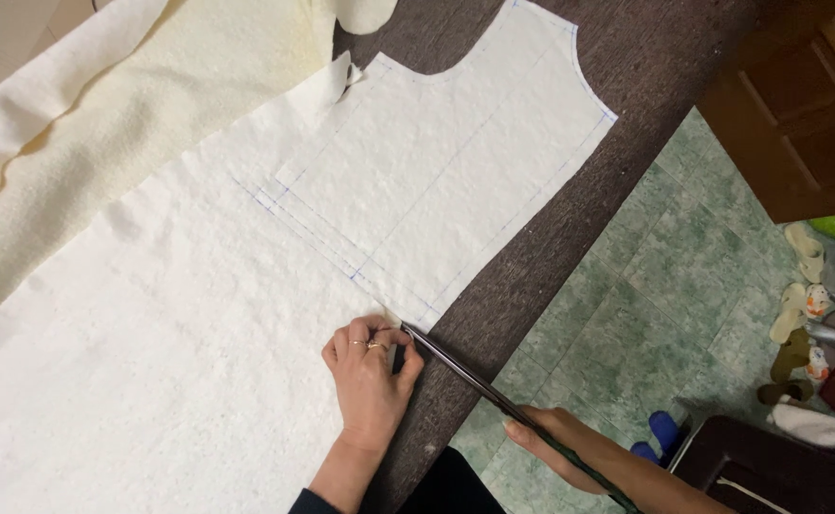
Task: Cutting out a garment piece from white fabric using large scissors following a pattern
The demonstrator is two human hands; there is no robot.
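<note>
White fabric (198, 314) marked with blue lines lies flat on the dark table (522, 257), its cut edge near the table's side. The scissors (465, 376) meet that edge, blades almost closed, gripped by the right hand (556, 452) out beyond the table. The left hand (370, 371), fingers loosely curled, presses the fabric just beside the blades' tip.
</note>
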